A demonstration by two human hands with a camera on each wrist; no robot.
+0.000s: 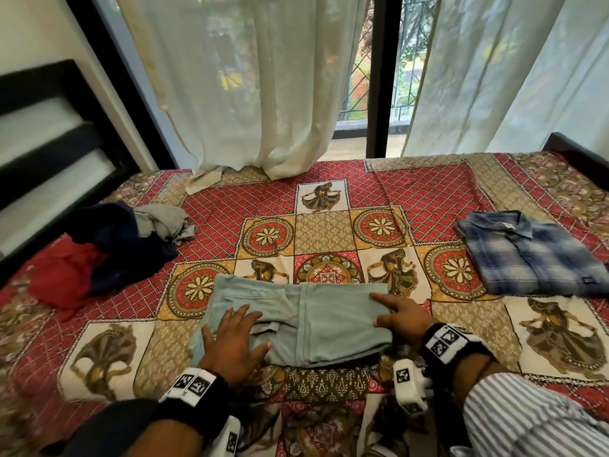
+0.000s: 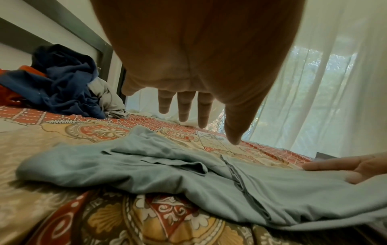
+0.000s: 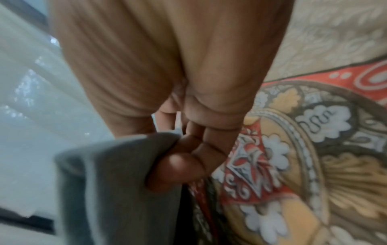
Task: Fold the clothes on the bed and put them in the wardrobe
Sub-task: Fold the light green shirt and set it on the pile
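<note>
A pale grey-green garment (image 1: 316, 321) lies partly folded on the bed near its front edge. My left hand (image 1: 242, 331) is spread over its left part with straight fingers; in the left wrist view those fingers (image 2: 184, 106) hover just above the garment (image 2: 146, 169). My right hand (image 1: 390, 313) holds the garment's right edge, index finger on top. In the right wrist view its thumb (image 3: 176, 170) and fingers pinch the garment's (image 3: 117, 182) edge. A folded blue plaid shirt (image 1: 534, 252) lies at the right. A loose pile of red (image 1: 62, 278), navy (image 1: 122, 245) and grey (image 1: 161, 221) clothes sits at the left.
The bed carries a red and gold patterned sheet (image 1: 329, 199). A dark headboard (image 1: 49, 133) stands at the left. Sheer curtains (image 1: 250, 94) hang over the window along the far side, their hems touching the sheet. No wardrobe is in view.
</note>
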